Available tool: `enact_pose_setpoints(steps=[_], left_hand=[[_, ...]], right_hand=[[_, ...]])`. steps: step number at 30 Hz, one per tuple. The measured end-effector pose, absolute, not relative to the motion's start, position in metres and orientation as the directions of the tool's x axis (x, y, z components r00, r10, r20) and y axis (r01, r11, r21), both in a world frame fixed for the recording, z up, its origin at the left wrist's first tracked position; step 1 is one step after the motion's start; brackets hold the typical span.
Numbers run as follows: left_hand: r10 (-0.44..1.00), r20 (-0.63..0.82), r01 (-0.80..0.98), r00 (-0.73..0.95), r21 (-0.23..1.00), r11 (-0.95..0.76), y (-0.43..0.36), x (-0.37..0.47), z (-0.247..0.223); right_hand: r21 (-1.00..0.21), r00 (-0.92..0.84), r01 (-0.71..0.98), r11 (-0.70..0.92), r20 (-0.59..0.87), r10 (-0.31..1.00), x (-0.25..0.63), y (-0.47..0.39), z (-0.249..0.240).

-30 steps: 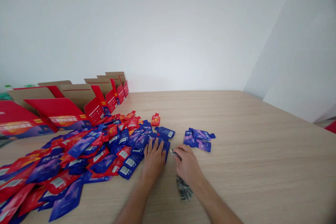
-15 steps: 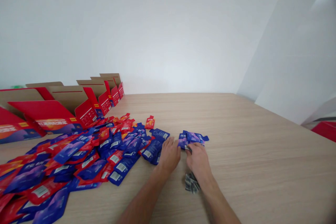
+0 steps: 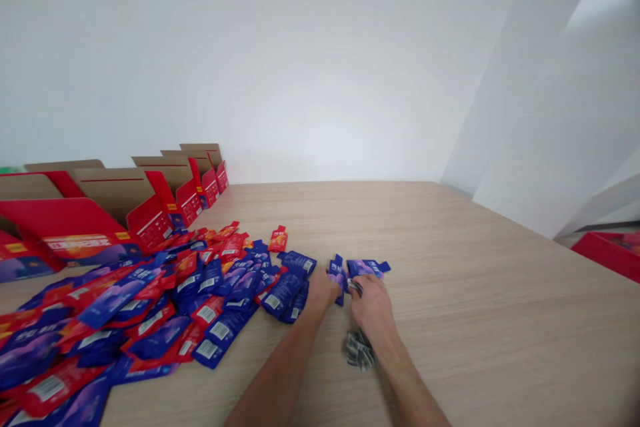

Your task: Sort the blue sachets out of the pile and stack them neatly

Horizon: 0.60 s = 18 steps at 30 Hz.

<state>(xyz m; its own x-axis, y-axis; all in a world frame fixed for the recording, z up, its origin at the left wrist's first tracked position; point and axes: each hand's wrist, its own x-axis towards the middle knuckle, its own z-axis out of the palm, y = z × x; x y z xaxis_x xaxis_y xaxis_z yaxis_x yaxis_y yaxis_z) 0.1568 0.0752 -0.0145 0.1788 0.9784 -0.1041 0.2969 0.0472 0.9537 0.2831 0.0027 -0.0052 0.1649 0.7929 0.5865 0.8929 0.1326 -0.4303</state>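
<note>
My left hand point(image 3: 324, 288) is closed on the edge of a blue spouted pouch point(image 3: 337, 269), which stands out past its fingertips. My right hand point(image 3: 371, 301) has its fingers curled round a small dark-and-white striped piece point(image 3: 355, 286); its kind cannot be made out. A second blue pouch point(image 3: 364, 269) with a purple print lies just beyond the right fingertips, partly covered by them. Below the right wrist, a crumpled grey-and-white striped bundle point(image 3: 360, 351) rests on the table. Several blue pouches point(image 3: 283, 290) lie barcode side up to the left of my left hand.
A large heap of red and blue pouches point(image 3: 165, 313) spreads over the left of the table point(image 3: 475, 320). A single red pouch point(image 3: 279, 238) lies behind it. Open red cartons point(image 3: 85, 220) stand in a row at the back left. A red box point(image 3: 607, 255) sits beyond the right edge.
The two overlapping blue pouches have come apart: my left hand has taken hold of one and drawn it left. The right hand stays by the other. The view has shifted slightly right.
</note>
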Motion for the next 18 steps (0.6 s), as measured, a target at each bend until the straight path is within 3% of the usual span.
enact_pose_setpoints(steps=[9,11,14,18], left_hand=[[0.960,-0.119,-0.151,0.254,0.975,0.161,0.037,0.115,0.001],[0.956,-0.129,-0.362,0.264,0.905,0.222,0.029,0.103,0.003],[0.943,-0.229,-0.635,0.242,0.697,0.333,0.017,0.083,0.005],[0.901,-0.274,-0.711,0.336,0.554,0.433,0.006,0.059,0.013]], right_hand=[[-0.517,0.129,0.811,0.275,0.615,0.778,0.251,-0.006,0.011],[-0.532,0.100,0.781,0.328,0.624,0.775,0.242,-0.008,0.014],[-0.539,0.051,0.735,0.410,0.647,0.760,0.225,-0.017,0.019],[-0.515,-0.148,0.653,0.556,0.633,0.760,0.197,-0.034,0.023]])
